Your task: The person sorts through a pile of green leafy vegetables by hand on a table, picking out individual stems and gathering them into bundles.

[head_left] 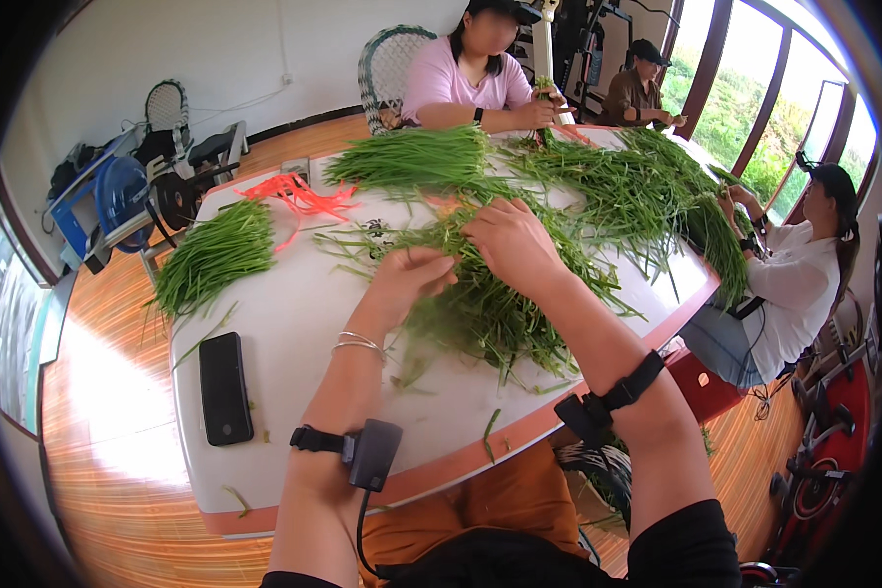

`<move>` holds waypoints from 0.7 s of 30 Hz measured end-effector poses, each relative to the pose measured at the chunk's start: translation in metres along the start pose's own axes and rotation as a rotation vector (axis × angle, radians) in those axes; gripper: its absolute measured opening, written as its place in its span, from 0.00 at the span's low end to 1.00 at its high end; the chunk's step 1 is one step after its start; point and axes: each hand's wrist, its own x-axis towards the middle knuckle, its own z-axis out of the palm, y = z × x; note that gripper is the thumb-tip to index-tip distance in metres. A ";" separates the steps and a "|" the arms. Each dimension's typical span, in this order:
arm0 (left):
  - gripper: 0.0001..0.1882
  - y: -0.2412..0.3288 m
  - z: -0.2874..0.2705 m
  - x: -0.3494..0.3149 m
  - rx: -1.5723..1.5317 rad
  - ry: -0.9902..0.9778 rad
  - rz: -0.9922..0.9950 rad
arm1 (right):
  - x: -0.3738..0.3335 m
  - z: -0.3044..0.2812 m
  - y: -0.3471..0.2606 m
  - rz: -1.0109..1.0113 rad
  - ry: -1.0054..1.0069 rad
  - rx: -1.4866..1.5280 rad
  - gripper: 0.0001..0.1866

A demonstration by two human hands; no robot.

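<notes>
Forearms: both come in from 6 o'clock, each with a black strap and a small black device near the elbow; the left one also wears thin silver bangles (359, 343).
Left hand (407, 276): fingers curled together, closed on stems of the green bunch.
Right hand (510, 240): at 12 o'clock of centre, fingers bent down and clamped on the same stems, just beside the left hand.
Green bunch (485, 314): long thin green stalks, blurred, lying on the white table (294, 314) under both hands, the ends trailing toward 5 o'clock.
Phone (224, 388): black, flat on the table at 8 o'clock, well apart from the hands.
Tidy pile (211, 257): green stalks at 10 o'clock.
Orange strings (299, 196): at 11 o'clock, near the tidy pile.
Large heap (637, 191): loose stalks from 12 to 2 o'clock.
Other people: one in pink (461, 83) at 12 o'clock, one in white (794, 284) at 3 o'clock.
</notes>
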 end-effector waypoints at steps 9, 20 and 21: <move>0.07 0.001 -0.007 0.002 -0.018 -0.025 0.038 | 0.000 0.009 -0.003 0.051 -0.017 0.135 0.05; 0.04 -0.003 -0.021 0.002 -0.328 0.059 0.194 | 0.001 0.006 -0.023 0.554 -0.111 0.733 0.12; 0.04 -0.004 -0.019 0.006 -0.480 0.096 0.274 | -0.005 0.001 -0.027 0.522 -0.124 0.638 0.12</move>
